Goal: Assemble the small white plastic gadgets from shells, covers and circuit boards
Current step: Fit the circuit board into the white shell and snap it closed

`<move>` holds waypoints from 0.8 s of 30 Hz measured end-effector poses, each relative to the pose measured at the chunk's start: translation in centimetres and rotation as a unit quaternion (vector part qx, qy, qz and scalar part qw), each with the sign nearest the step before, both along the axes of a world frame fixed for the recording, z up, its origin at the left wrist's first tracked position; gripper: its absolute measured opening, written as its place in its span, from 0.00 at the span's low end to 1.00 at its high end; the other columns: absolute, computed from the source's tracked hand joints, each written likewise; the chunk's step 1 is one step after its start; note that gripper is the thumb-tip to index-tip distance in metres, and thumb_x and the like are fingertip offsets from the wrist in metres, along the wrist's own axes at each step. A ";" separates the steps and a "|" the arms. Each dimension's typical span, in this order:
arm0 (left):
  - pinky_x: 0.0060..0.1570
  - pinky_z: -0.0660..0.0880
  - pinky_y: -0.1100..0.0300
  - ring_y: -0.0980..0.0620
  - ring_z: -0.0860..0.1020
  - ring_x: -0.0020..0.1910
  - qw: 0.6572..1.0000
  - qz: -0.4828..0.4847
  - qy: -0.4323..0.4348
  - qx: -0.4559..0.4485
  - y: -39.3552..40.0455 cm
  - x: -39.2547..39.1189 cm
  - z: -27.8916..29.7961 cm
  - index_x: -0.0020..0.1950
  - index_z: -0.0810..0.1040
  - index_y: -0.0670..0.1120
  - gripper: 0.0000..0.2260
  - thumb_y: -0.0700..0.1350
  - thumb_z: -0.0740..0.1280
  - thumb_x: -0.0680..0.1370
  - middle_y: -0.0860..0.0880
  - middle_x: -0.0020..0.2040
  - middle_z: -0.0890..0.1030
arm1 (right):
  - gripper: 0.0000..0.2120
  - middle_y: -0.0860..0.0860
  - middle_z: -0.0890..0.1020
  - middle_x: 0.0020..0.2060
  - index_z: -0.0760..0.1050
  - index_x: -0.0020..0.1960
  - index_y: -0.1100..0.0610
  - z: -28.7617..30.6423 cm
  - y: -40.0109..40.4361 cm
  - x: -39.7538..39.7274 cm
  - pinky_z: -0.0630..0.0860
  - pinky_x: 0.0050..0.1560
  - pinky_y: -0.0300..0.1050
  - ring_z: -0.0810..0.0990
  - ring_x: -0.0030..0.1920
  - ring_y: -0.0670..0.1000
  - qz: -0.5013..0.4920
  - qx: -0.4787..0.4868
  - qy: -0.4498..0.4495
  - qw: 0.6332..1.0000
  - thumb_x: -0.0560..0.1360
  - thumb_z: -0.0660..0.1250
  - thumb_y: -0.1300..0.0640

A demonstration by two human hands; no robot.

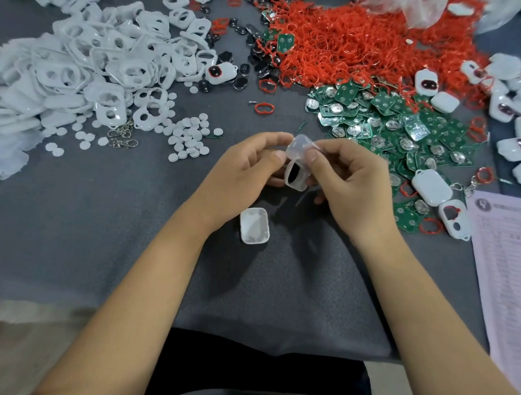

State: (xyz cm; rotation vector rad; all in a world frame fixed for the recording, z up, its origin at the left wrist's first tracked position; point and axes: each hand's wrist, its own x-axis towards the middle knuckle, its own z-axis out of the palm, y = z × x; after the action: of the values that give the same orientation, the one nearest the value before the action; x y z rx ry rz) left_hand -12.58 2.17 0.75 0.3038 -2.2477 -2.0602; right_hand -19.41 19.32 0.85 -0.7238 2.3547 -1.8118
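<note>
Both hands work mid-table. Left hand [246, 165] and right hand [342, 176] pinch one white shell [296, 163] between thumbs and fingertips. A cover [254, 226] lies just nearer. Advice: align the edges squarely before pressing; uneven thumb pressure risks a skewed seam.

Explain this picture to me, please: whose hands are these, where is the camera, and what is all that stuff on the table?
There is no machine here. A person assembles small gadgets by hand, and the one picture comes from a camera worn on the head, looking down. The left hand and the right hand together hold a white shell with a dark window, its clear part uppermost. Below them an open white cover lies on the grey table. Far left lies a heap of white frames, with small white discs beside it. At the top spreads a pile of red rings, and to the right lie green circuit boards and finished white gadgets.
</note>
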 end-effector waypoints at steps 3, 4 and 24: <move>0.55 0.80 0.61 0.51 0.85 0.58 1.000 -0.015 0.007 -0.009 -0.1 0.1 0.0 0.71 0.76 0.43 0.15 0.35 0.63 0.85 0.46 0.57 0.86 | 0.04 0.52 0.85 0.35 0.83 0.51 0.56 -0.2 -0.1 -0.1 0.78 0.30 0.40 0.84 0.33 0.52 0.002 -0.006 -0.021 1.000 0.82 0.69 0.60; 0.56 0.79 0.62 0.51 0.84 0.58 1.000 -0.021 0.011 -0.013 -0.2 0.2 0.1 0.71 0.76 0.43 0.15 0.35 0.64 0.84 0.46 0.58 0.86 | 0.04 0.53 0.85 0.35 0.83 0.52 0.57 -0.3 -0.2 -0.1 0.79 0.31 0.40 0.84 0.33 0.52 0.003 -0.007 -0.027 1.000 0.82 0.69 0.60; 0.58 0.80 0.61 0.51 0.84 0.59 1.000 0.015 0.001 0.005 -0.7 0.2 -0.2 0.70 0.77 0.41 0.15 0.33 0.66 0.83 0.45 0.60 0.85 | 0.02 0.53 0.85 0.41 0.81 0.51 0.56 -0.2 0.0 -0.4 0.78 0.41 0.54 0.81 0.40 0.61 -0.019 0.018 0.012 1.000 0.81 0.70 0.61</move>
State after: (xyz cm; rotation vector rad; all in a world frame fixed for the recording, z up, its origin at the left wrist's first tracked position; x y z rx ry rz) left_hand -12.37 1.42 0.52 0.3329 -2.2183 -2.0559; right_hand -19.78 19.29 0.70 -0.7049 2.4261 -1.7801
